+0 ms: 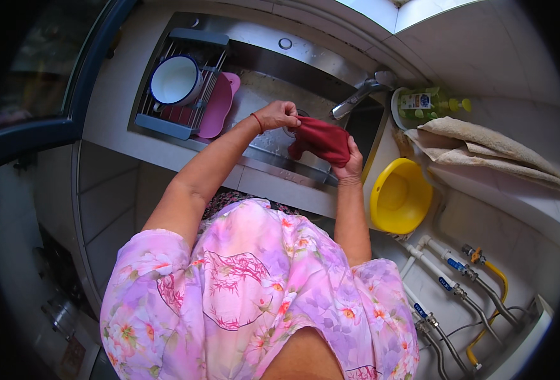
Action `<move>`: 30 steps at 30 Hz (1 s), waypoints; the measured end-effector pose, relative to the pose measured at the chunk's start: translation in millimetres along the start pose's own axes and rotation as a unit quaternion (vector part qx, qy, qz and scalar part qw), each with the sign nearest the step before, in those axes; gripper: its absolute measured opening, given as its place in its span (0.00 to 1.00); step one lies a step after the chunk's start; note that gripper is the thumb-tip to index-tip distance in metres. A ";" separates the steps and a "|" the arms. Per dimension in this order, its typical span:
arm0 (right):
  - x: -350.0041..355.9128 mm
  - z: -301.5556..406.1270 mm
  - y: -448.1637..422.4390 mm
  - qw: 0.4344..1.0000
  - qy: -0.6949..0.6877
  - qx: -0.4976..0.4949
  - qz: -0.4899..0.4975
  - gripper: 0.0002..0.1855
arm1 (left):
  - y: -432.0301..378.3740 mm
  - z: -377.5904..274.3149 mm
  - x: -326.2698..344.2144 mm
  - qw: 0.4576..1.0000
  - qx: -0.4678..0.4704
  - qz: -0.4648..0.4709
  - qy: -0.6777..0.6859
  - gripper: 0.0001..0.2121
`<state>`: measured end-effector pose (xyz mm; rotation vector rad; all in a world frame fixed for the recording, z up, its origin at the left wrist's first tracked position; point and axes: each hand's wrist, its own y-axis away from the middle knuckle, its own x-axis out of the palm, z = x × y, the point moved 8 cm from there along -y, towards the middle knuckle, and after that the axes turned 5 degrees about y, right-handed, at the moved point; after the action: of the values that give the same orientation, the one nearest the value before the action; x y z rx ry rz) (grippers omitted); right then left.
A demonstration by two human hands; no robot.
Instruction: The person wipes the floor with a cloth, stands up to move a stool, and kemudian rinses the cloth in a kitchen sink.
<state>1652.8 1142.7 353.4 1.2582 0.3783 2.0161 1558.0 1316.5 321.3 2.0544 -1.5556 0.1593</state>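
A dark red cloth [321,138] is stretched between my two hands above the stainless steel sink [261,90]. My left hand [280,115] pinches its upper left corner between thumb and fingers. At the cloth's right end, my right hand [350,161] grips it, with some of the fingers hidden behind the fabric. A bunched part of the cloth hangs down below its middle. Just beyond the cloth is the chrome faucet [353,100], its spout pointing down toward the basin. The drain [302,114] is partly hidden by my left hand and the cloth.
A drying rack [165,122] across the sink's left side holds a white enamel mug [174,80]. Pink boards [219,107] lean under it. To the right are a yellow basin [401,195], a green soap bottle [422,103], a beige towel [479,142] and water pipes [434,268].
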 end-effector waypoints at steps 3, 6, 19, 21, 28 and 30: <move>-36.8 6.4 -13.2 0.998 0.046 -0.037 -0.030 0.14 | -0.8 -24.4 5.3 0.978 0.048 0.040 -0.202 0.10; -66.6 23.6 -23.9 0.991 0.092 -0.080 -0.058 0.12 | -2.2 -43.5 19.2 0.882 0.042 0.033 -0.469 0.10; -25.8 18.1 -48.5 0.997 0.017 -0.012 -0.068 0.17 | -37.1 0.3 -12.5 0.988 0.006 -0.109 0.108 0.09; -21.4 16.5 -45.3 0.997 0.014 -0.008 -0.079 0.17 | -39.9 4.7 -14.5 0.987 0.005 -0.107 0.116 0.08; 0.9 -6.5 -58.2 0.994 0.109 0.010 0.020 0.14 | -45.2 19.4 32.8 0.972 -0.089 -0.015 0.216 0.11; 5.0 -17.3 -68.4 0.993 0.117 0.019 0.025 0.11 | -45.2 22.9 60.3 0.973 -0.101 0.019 0.206 0.14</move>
<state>1665.0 1196.0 308.7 1.0660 0.5026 2.2158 1613.7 1261.8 310.9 1.7019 -1.2944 0.3984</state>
